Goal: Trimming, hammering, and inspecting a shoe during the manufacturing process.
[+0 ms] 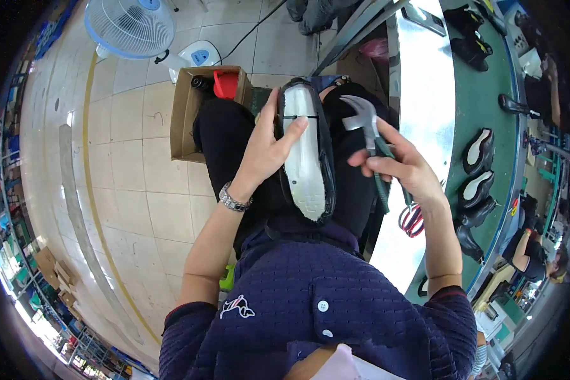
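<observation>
A black shoe (326, 158) lies sole up on my lap, its white insole board (304, 158) facing me. My left hand (266, 149) holds the shoe from the left side, with fingers spread over the white board. My right hand (402, 168) grips a metal lasting pincer (364, 120) with green handles, its hammer-like head just right of the shoe's upper end, apart from it.
A green conveyor belt (481, 95) with several black shoes (478, 152) runs along the right, edged by a shiny metal ledge (418, 95). Red-handled scissors (411, 220) hang by the ledge. A cardboard box (190, 111) and a floor fan (130, 25) stand at the left. Another person (532, 259) sits at far right.
</observation>
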### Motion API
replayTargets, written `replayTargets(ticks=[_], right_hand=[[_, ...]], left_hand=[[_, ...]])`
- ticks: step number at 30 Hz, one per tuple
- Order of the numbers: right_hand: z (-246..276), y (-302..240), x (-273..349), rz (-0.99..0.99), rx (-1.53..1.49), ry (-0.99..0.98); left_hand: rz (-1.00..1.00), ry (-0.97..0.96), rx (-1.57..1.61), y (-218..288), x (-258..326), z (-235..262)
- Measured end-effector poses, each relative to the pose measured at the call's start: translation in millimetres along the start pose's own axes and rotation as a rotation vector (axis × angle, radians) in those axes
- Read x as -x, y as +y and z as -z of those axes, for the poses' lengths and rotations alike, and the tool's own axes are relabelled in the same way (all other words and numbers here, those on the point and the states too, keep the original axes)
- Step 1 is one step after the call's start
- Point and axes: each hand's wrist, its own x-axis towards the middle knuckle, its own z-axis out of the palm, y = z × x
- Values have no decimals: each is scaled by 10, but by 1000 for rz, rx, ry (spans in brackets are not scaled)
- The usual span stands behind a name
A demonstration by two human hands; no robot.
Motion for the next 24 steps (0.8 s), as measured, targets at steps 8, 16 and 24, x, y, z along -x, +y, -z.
replayTargets(ticks=[8,16,24], right_hand=[[-239,-373,-600,-184,-64,-180],[-325,-164,-580,14,407,-56],[-239,-238,-541,52,509,-78]], left_hand=[[-180,305,-43,248,-238,-22],[-53,273,292,289,-274,-63],[115,199,558,284,-384,-44]])
